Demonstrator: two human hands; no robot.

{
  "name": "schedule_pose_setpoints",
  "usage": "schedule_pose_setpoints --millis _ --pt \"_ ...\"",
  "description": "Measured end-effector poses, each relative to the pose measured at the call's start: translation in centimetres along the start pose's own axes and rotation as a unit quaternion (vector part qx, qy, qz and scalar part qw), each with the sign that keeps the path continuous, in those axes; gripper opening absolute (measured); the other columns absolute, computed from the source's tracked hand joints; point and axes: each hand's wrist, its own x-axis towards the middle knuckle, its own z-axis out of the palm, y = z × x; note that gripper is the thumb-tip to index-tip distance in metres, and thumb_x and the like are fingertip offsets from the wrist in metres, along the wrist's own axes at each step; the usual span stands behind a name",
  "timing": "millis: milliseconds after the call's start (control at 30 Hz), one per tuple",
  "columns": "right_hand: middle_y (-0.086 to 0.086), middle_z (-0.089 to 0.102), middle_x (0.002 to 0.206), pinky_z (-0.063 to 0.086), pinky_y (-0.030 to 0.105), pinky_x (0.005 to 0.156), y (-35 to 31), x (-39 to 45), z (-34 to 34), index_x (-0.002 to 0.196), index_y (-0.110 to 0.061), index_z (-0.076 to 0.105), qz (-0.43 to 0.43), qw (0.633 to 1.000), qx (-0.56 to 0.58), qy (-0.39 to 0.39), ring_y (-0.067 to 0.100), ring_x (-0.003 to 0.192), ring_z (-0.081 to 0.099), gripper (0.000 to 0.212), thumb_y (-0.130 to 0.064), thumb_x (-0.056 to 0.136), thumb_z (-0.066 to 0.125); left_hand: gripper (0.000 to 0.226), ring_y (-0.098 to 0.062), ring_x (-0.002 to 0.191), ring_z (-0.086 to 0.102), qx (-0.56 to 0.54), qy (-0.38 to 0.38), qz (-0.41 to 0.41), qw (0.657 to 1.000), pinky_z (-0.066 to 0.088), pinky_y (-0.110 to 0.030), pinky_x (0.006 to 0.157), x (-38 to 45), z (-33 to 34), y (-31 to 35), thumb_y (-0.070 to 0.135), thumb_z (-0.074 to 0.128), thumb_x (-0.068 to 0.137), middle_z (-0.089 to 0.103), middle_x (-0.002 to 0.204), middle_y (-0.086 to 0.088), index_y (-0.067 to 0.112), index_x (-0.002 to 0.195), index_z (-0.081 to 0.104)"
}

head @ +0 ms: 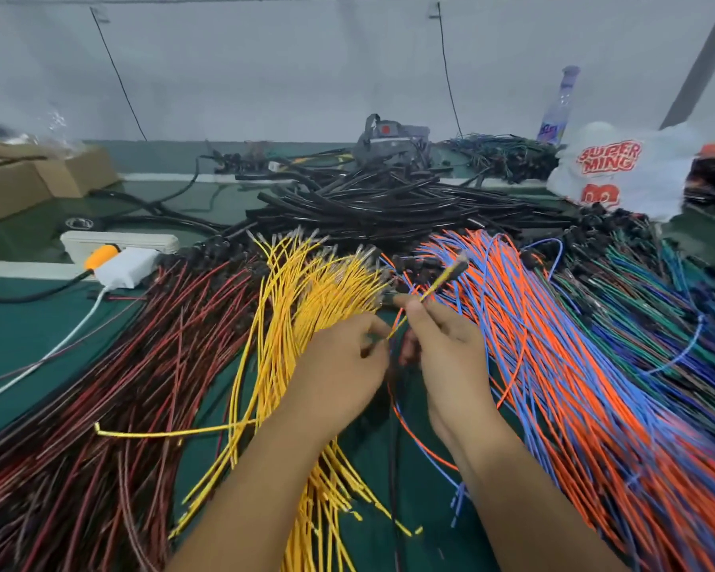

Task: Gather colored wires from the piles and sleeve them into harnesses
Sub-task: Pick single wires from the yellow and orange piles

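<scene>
Both hands close together over the gap btwn piles. Right hand [442, 344] pinches a small wire bundle [434, 289], yellow plus orange, tips w/ dark terminals pointing away and up. Left hand [347, 361] has fingers curled at the bundle's lower end, apparently holding the strands there; exact grip unclear. Yellow pile [306, 291] lies just left of the left hand, orange/blue pile [554, 344] right of the right hand, black sleeves [380, 204] heaped beyond both. Risk: loose tails trailing toward the person may snag neighbouring strands, dragging extras. Uneven tips could jam when sleeved.
</scene>
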Motion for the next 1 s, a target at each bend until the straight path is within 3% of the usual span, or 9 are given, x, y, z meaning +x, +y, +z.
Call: schedule_pose_setpoints --millis 200,333,467,500,600,700,800,867,1000 --pt "0.001 0.046 0.051 0.035 0.033 0.06 0.6 0.1 -0.4 0.076 0.004 0.064 -0.019 0.999 -0.032 -0.014 0.016 0.055 0.043 0.028 -0.018 0.092 0.061 0.022 -0.012 0.078 0.058 -0.075 -0.067 -0.039 0.994 0.044 -0.031 0.071 -0.5 -0.4 0.6 0.013 0.046 0.093 0.066 0.084 0.005 0.024 0.094 0.065" --pt "0.008 0.065 0.097 0.048 0.024 0.083 0.5 0.1 -0.3 0.081 -0.028 0.078 -0.021 0.997 -0.069 -0.029 0.005 0.09 0.061 0.022 -0.015 0.092 0.063 0.023 -0.002 0.088 0.06 -0.16 -0.05 -0.039 0.985 0.046 -0.023 0.08 -0.5 -0.2 0.9 0.023 0.044 0.099 0.068 0.094 0.011 0.033 0.1 0.064" --pt "0.019 0.061 0.11 0.047 0.015 0.082 0.1 -0.1 -0.2 0.091 -0.027 0.077 -0.02 0.996 -0.063 -0.059 0.003 0.093 0.061 0.018 -0.016 0.092 0.063 0.022 -0.01 0.061 0.056 -0.196 -0.029 -0.018 0.98 0.046 -0.021 0.061 -0.3 -0.2 0.7 0.015 0.043 0.1 0.059 0.068 -0.002 0.018 0.099 0.064" --pt "0.02 0.061 0.109 0.048 0.016 0.079 0.1 -0.1 -0.1 0.092 -0.026 0.076 -0.024 0.996 -0.068 -0.058 0.006 0.091 0.062 0.018 -0.015 0.092 0.063 0.021 -0.01 0.056 0.054 -0.214 -0.033 -0.027 0.976 0.046 -0.021 0.056 -0.1 -0.2 0.7 0.012 0.042 0.1 0.055 0.064 -0.002 0.01 0.095 0.063" --pt "0.013 0.053 0.078 0.044 0.02 0.041 0.1 -0.4 0.2 0.095 -0.02 0.076 0.009 0.998 -0.017 -0.055 0.01 0.044 0.052 0.017 -0.013 0.094 0.06 0.023 -0.013 0.049 0.056 -0.329 -0.094 -0.108 0.933 0.052 -0.024 0.05 0.3 -0.5 0.8 0.01 0.041 0.101 0.056 0.059 -0.004 -0.002 0.092 0.058" --pt "0.014 0.052 0.075 0.044 0.026 0.04 0.2 -0.6 0.1 0.098 -0.013 0.075 0.028 0.997 0.004 -0.071 0.017 0.039 0.049 0.016 -0.017 0.095 0.06 0.022 -0.013 0.042 0.051 -0.341 -0.147 -0.135 0.919 0.046 -0.024 0.043 0.2 -0.9 0.5 0.015 0.041 0.102 0.053 0.054 0.002 0.003 0.091 0.056" --pt "0.014 0.06 0.077 0.046 0.033 0.064 0.5 -0.5 -0.1 0.079 -0.013 0.072 -0.024 0.991 -0.119 -0.051 0.015 0.064 0.054 0.026 -0.028 0.096 0.058 0.023 -0.009 0.042 0.038 -0.343 -0.137 -0.133 0.92 0.036 -0.02 0.041 0.2 -1.0 0.2 0.018 0.041 0.102 0.043 0.053 0.006 0.01 0.086 0.055" --pt "0.004 0.058 0.073 0.036 0.031 0.065 0.7 -0.5 -0.4 0.069 -0.018 0.063 -0.056 0.972 -0.226 -0.034 0.012 0.068 0.05 0.035 -0.036 0.097 0.053 0.026 -0.007 0.042 0.032 -0.397 -0.084 -0.146 0.902 0.032 -0.018 0.039 0.4 -1.1 0.1 0.018 0.039 0.103 0.037 0.053 0.006 0.014 0.084 0.056" --pt "0.002 0.054 0.09 0.031 0.031 0.074 0.8 -0.6 -0.5 0.088 -0.018 0.062 -0.071 0.875 -0.478 -0.022 0.021 0.09 0.048 0.032 -0.051 0.086 0.061 0.027 -0.005 0.041 0.02 -0.494 0.01 -0.175 0.852 0.017 -0.014 0.036 1.0 -1.7 -0.3 0.018 0.034 0.104 0.027 0.054 0.006 0.017 0.085 0.053"
